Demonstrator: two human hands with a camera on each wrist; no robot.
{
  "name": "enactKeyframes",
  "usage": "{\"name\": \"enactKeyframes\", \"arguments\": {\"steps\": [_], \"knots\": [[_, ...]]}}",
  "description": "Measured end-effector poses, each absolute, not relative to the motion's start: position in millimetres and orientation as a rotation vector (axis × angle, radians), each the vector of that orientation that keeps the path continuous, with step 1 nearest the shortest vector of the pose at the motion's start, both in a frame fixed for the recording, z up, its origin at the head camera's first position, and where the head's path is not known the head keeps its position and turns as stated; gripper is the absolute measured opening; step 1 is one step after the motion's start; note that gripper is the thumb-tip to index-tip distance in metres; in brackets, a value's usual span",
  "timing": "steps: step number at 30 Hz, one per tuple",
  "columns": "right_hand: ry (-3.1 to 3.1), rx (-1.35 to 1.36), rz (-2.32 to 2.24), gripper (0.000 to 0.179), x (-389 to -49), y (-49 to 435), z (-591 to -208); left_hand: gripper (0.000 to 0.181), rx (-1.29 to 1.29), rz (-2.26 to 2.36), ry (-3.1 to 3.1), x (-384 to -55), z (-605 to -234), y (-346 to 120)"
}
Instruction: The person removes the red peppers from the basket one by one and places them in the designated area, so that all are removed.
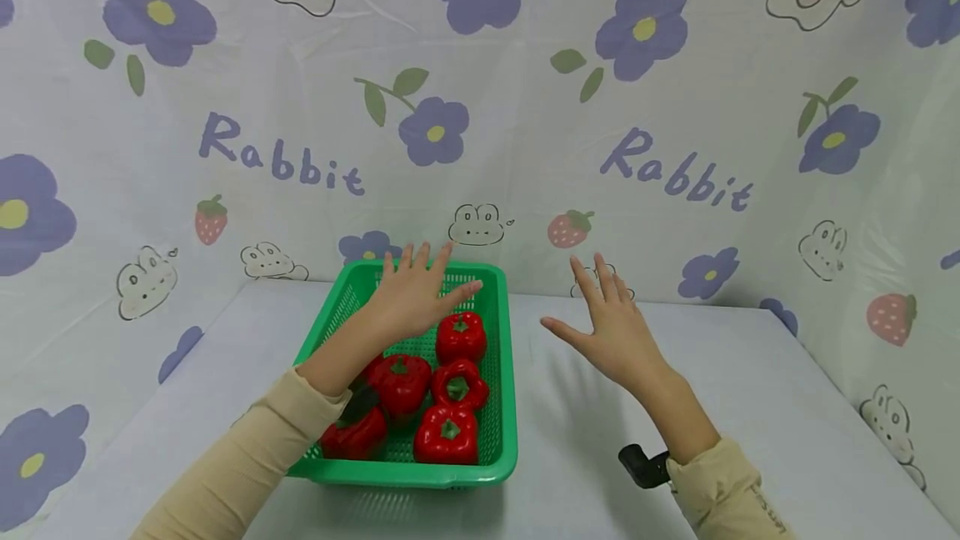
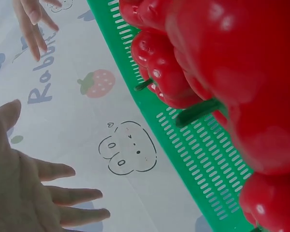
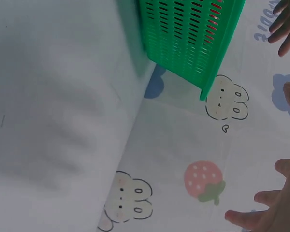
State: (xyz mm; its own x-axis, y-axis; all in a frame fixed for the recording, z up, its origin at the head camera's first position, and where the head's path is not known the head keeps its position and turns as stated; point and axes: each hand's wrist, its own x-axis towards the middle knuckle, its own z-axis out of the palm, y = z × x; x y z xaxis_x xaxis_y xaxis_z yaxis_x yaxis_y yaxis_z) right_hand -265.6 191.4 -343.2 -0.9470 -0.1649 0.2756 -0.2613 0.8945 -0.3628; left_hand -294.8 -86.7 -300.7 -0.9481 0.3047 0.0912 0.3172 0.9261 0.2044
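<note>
A green plastic basket (image 1: 512, 407) with slotted walls stands on the white tabletop. Several red bell peppers (image 1: 401, 382) with green stems lie inside it, bunched toward the near and right side. My left hand (image 1: 408, 298) hovers above the basket, fingers spread, holding nothing; its forearm hides part of the basket's left side. In the left wrist view, the peppers (image 2: 169, 72) fill the right side, apart from the left hand (image 2: 29, 188). To the right of the basket, my right hand (image 1: 618, 340) is raised over the table with spread fingers and nothing in it.
A white cloth backdrop (image 1: 517, 148) printed with purple flowers, strawberries and rabbits hangs behind and at both sides of the table (image 1: 750, 407). A black wrist device (image 1: 643, 467) sits at the right cuff. The basket's end (image 3: 183, 58) is close to the backdrop.
</note>
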Motion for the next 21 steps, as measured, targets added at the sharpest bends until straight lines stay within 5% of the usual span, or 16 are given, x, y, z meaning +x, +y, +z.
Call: {"name": "enactKeyframes", "arguments": {"steps": [21], "knots": [[-2.699, 0.338, 1.198, 0.095, -258, 190, -363, 0.078, -0.436, -0.56, -2.854, -281, -292, -111]]}}
